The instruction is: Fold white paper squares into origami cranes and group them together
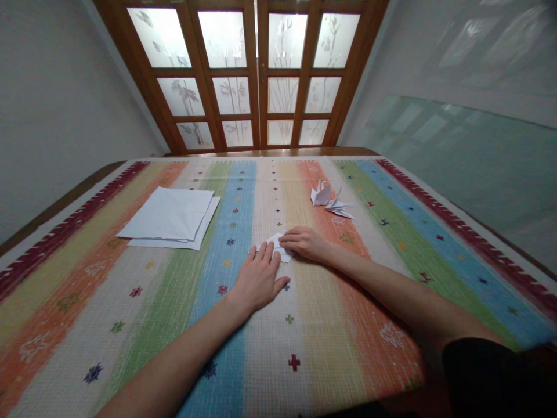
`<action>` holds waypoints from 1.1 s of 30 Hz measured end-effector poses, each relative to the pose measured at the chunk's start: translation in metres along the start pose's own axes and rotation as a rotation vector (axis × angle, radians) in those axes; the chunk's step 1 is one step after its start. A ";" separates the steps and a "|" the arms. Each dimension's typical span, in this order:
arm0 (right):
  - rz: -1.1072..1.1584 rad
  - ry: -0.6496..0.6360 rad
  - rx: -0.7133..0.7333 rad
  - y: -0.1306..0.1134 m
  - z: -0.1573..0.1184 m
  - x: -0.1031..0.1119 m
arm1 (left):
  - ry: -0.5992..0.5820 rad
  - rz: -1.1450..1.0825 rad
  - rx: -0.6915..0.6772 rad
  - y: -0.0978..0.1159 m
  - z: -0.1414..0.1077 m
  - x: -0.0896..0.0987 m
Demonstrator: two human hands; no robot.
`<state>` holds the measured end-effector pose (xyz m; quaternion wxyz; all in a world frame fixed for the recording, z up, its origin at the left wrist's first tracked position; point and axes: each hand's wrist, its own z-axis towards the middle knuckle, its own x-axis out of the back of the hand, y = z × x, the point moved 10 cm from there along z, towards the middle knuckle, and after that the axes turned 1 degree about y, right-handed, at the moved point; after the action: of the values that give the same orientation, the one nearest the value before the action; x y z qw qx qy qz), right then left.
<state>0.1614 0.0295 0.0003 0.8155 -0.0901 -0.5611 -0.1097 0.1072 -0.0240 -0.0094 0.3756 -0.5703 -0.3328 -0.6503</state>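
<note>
A small piece of folded white paper [284, 254] lies flat near the middle of the striped cloth. Over its left part rests my left hand [260, 277], palm down, with fingers spread and thumb held out to the right. My right hand [305, 244] comes in from the right with its fingers bent close together on the paper's upper right edge, seemingly pinching it; its thumb is mostly hidden. Part of the paper is covered by both hands, so its full folded shape does not show.
At the left lies a stack of white paper sheets [167, 212]. Two folded paper cranes, one [321, 193] behind the other crane [340, 207], sit beyond my right hand. A striped tablecloth [174, 325] covers the table. Wooden doors with glass panes [235, 96] stand behind it.
</note>
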 end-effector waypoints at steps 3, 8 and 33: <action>0.030 0.014 -0.053 0.005 -0.010 0.001 | -0.020 -0.012 0.022 -0.004 0.000 -0.004; 0.173 0.057 -0.194 0.019 -0.025 0.006 | -0.029 -0.029 0.028 -0.006 0.000 -0.005; 0.445 -0.311 -0.677 0.044 0.019 -0.002 | 0.384 -0.366 0.184 -0.055 0.005 0.023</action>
<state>0.1558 0.0767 0.0038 0.6496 -0.4866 -0.5765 -0.0942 0.0601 0.0050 0.0140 0.3583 -0.3304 -0.4107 -0.7706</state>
